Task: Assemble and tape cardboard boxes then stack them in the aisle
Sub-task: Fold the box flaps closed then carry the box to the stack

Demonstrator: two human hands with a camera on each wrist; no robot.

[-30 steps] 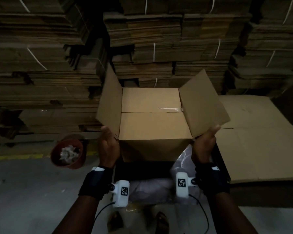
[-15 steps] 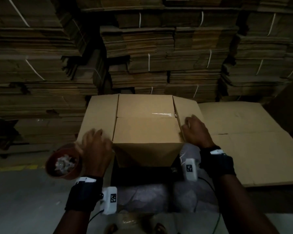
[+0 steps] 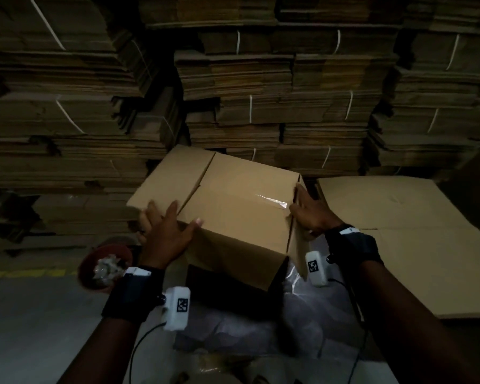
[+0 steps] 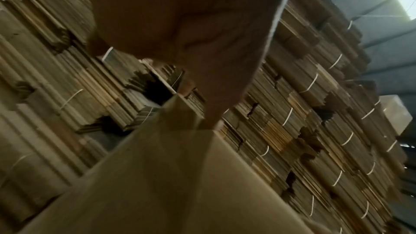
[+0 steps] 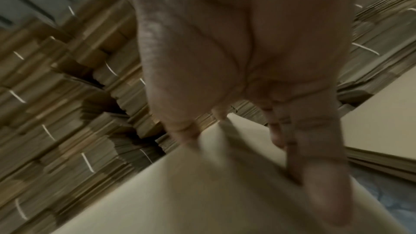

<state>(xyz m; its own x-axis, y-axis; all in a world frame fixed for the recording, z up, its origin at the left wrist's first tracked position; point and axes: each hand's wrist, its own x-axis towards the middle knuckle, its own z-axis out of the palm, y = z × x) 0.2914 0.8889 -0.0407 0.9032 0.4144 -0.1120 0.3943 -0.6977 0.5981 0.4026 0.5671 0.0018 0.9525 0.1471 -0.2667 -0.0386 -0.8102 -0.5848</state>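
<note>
A brown cardboard box (image 3: 241, 206) sits tilted on a dark stand, one corner turned toward me. A strip of clear tape (image 3: 272, 202) shines on its top panel. My left hand (image 3: 166, 231) lies on the near left corner, with spread fingers on the left flap (image 3: 172, 178) and the thumb on the top edge. My right hand (image 3: 308, 212) presses the right flap against the box's side, fingers straight along the edge. In the left wrist view the left hand's thumb (image 4: 213, 109) touches the box (image 4: 180, 184). The right wrist view shows straight fingers (image 5: 299, 149) flat on the cardboard (image 5: 202, 193).
Tall stacks of strapped flat cardboard (image 3: 261, 106) wall off the back. A pile of flat sheets (image 3: 399, 231) lies to the right. A red-brown bucket (image 3: 88, 273) holding crumpled scraps stands at the left by a yellow floor line (image 3: 25, 273). Clear plastic (image 3: 302, 314) covers the floor below the box.
The side flaps stood up a second ago. Both hands have pushed them outward and down, and the box has now turned and tilted, with its near corner toward me.
</note>
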